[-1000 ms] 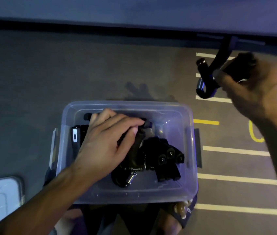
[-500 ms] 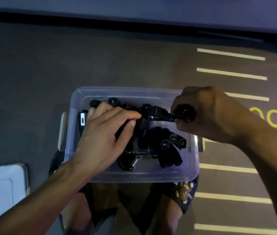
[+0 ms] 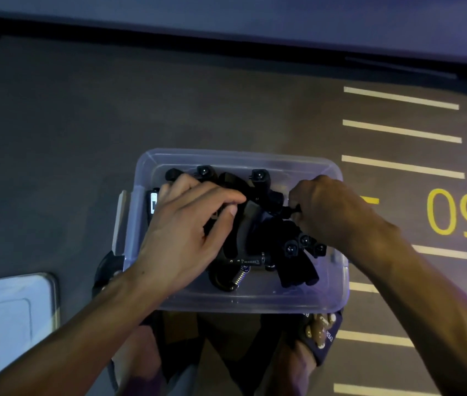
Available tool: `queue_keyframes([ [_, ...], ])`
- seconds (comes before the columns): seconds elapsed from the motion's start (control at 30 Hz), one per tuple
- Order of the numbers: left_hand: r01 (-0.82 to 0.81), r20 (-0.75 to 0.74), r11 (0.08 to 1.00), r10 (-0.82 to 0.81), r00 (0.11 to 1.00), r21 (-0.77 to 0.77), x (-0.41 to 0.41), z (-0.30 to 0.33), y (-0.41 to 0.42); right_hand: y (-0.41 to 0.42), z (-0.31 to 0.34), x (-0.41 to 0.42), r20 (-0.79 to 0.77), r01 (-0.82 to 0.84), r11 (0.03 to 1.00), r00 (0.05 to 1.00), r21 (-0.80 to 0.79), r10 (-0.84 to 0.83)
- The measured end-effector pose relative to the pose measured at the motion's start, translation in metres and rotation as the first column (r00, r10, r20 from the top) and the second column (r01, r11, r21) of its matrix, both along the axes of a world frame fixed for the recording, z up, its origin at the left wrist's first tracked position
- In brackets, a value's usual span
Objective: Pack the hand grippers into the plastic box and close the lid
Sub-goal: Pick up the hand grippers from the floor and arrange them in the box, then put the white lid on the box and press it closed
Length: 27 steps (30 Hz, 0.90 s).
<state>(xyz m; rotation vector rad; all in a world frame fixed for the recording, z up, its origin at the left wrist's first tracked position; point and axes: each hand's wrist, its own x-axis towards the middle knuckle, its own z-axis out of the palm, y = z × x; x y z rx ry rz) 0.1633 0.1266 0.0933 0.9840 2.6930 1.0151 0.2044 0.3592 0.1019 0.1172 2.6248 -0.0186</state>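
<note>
Nearest us, our sandalled foot (image 3: 319, 335) shows just under the plastic box (image 3: 243, 300), and the white lid (image 3: 6, 315) lies on the floor well off to the outside of our left hand (image 3: 186, 241). That hand is inside the box, fingers curled over the black hand grippers (image 3: 258, 232) and pressing on them. Our right hand (image 3: 332, 212) is beside it, fingers curled and pinching the end of one gripper handle (image 3: 290, 209). Beyond the hands, white lines (image 3: 400, 131) and a yellow number (image 3: 457, 214) mark the floor.
</note>
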Motion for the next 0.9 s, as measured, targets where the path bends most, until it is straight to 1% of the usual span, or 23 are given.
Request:
queue_keyframes([
  [0.1,0.011,-0.008,1.0,-0.011,1.0,0.005,0.0,-0.001,-0.007,-0.01,0.015,0.003,0.013,0.035,0.999,0.999,0.026,-0.035],
  [0.17,0.019,-0.012,1.0,-0.019,1.0,0.024,0.0,-0.002,-0.014,-0.014,0.029,0.0,-0.059,0.058,0.998,0.997,0.028,-0.057],
  [0.2,0.02,-0.01,0.999,-0.02,1.0,0.04,-0.001,-0.002,-0.019,-0.018,0.036,-0.002,-0.146,0.072,0.997,0.987,-0.004,-0.072],
  [0.27,0.007,-0.01,0.997,-0.006,1.0,0.072,-0.003,0.001,-0.032,-0.028,0.049,-0.009,-0.343,0.09,0.986,0.93,-0.144,-0.135],
  [0.3,-0.016,-0.011,0.997,0.017,1.0,0.077,-0.005,0.003,-0.04,-0.037,0.054,-0.014,-0.401,0.074,0.974,0.903,-0.216,-0.157],
  [0.4,-0.154,-0.017,0.986,0.156,0.988,0.065,-0.009,0.004,-0.077,-0.081,0.055,-0.028,-0.48,-0.05,0.916,0.862,-0.397,-0.161],
  [0.47,-0.302,0.013,0.952,0.302,0.953,0.055,-0.005,-0.007,-0.113,-0.118,0.044,-0.032,-0.546,-0.182,0.877,0.832,-0.444,-0.104],
  [0.57,-0.525,0.024,0.848,0.527,0.849,-0.066,0.022,-0.041,-0.183,-0.173,0.028,-0.028,-0.617,-0.349,0.81,0.786,-0.47,-0.019],
  [0.67,-0.714,0.075,0.664,0.742,0.667,-0.223,0.064,-0.076,-0.254,-0.215,0.02,-0.01,-0.634,-0.482,0.701,0.771,-0.526,0.055],
  [0.7,-0.74,0.072,0.605,0.786,0.614,-0.294,0.077,-0.085,-0.275,-0.226,0.017,-0.003,-0.634,-0.512,0.677,0.769,-0.528,0.087],
  [0.8,-0.739,0.02,0.419,0.876,0.483,-0.528,0.107,-0.103,-0.323,-0.247,0.007,0.011,-0.606,-0.568,0.629,0.773,-0.531,0.187],
  [0.83,-0.737,0.019,0.359,0.904,0.426,-0.573,0.115,-0.108,-0.336,-0.252,0.004,0.013,-0.604,-0.579,0.617,0.771,-0.534,0.201],
  [0.87,-0.735,0.022,0.319,0.923,0.383,-0.599,0.121,-0.111,-0.346,-0.255,0.002,0.014,-0.601,-0.583,0.614,0.771,-0.532,0.21],
  [0.9,-0.732,0.026,0.298,0.933,0.358,-0.612,0.126,-0.115,-0.356,-0.258,0.001,0.014,-0.597,-0.58,0.619,0.773,-0.53,0.215],
])
